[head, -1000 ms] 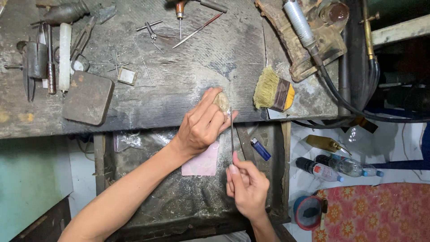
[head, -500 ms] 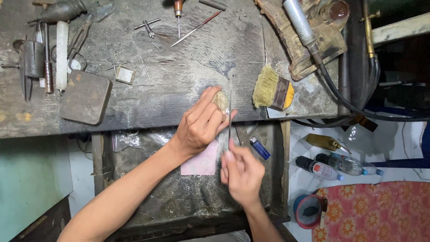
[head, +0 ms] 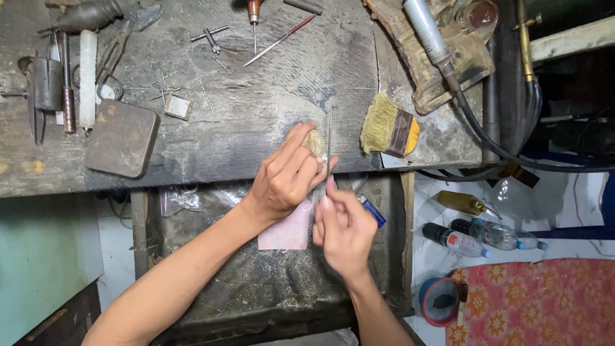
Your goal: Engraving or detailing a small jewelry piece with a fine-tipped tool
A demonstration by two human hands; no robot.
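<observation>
Your left hand [head: 285, 176] clamps a small piece at the table's [head: 256, 128] front edge while your right hand's [head: 343, 230] fingers pinch the thin, stiff file [head: 329, 138] low down.

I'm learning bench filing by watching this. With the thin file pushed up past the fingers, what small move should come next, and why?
Probably a short draw of the thin file back toward the body. The right hand pinches its lower end, and its tip stands well above the left hand, which pins a small piece, mostly hidden, at the bench edge. The stroke looks fully extended, so a return pull seems likely.
</observation>
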